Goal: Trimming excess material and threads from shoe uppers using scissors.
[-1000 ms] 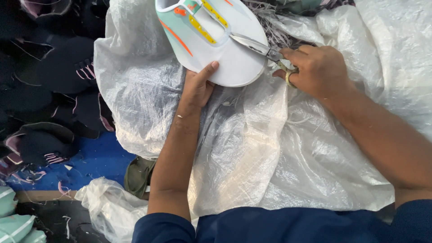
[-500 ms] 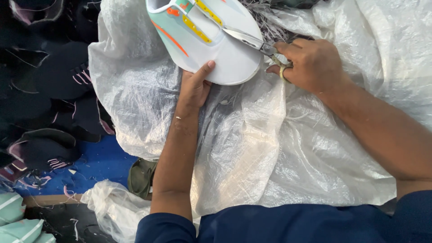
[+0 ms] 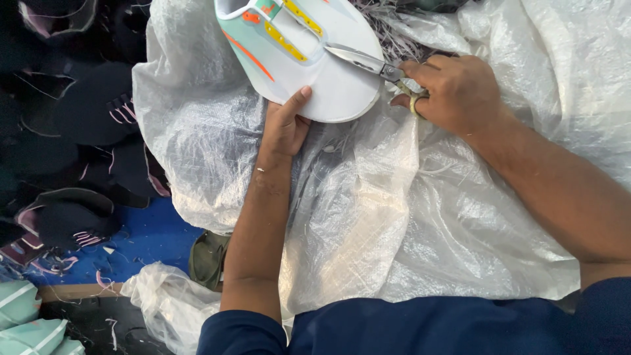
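Note:
A white and mint-green shoe upper [image 3: 309, 59] with orange and yellow trim lies on a white woven plastic sack [image 3: 368, 210]. My left hand [image 3: 284, 125] holds the upper from below, thumb pressed on its near edge. My right hand [image 3: 453, 92] grips a pair of metal scissors [image 3: 365, 61] with yellow handles. The blades lie across the upper's right side, pointing left toward its yellow trim. Whether the blades are apart I cannot tell.
A heap of dark shoe uppers [image 3: 72, 125] with pink stitching fills the left side. Blue cloth [image 3: 144, 236] lies below them. Mint-green pieces [image 3: 26, 319] sit at the bottom left. A tangle of cut threads [image 3: 394, 29] lies beyond the scissors.
The view has shifted slightly, so the upper and both hands sit a little lower and left in frame. The scissor blades stay on the upper's right side.

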